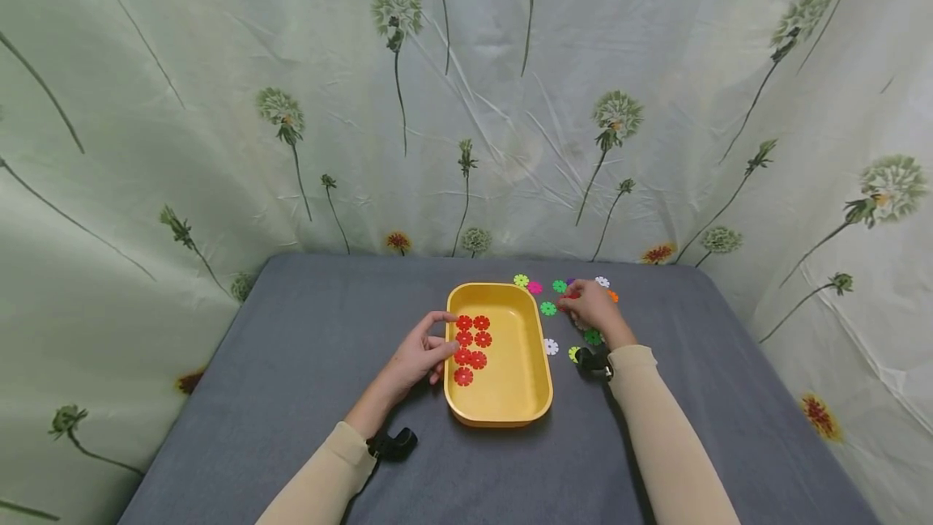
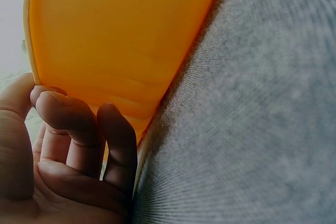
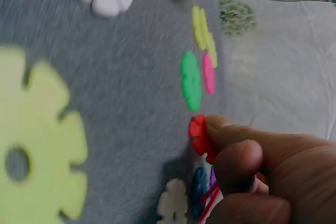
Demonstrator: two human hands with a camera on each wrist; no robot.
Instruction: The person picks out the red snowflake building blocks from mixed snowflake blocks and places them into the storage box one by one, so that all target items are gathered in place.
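Note:
My left hand [image 1: 417, 359] grips the left side of a yellow plastic tray [image 1: 513, 395], thumb at the rim and the other fingers bent against the outer wall. Inside, along the tray's left part, several red flower-shaped discs [image 1: 463, 377] lie in two columns. To the right of the tray, my right hand [image 1: 599, 310] pinches a red flower-shaped disc [image 3: 197, 132] between thumb and fingertips. Under and around that hand lie more discs, among them a green disc [image 3: 191, 81], a blue disc [image 3: 199, 190] and a white disc [image 3: 173, 203].
Loose discs spread on the grey cloth-covered table [image 1: 328, 330] right of the tray: a white disc [image 1: 551, 347], a pink disc [image 1: 535, 288] and a yellow-green disc [image 1: 521, 279]. Behind the table hangs a curtain [image 1: 510, 185] with a dandelion print.

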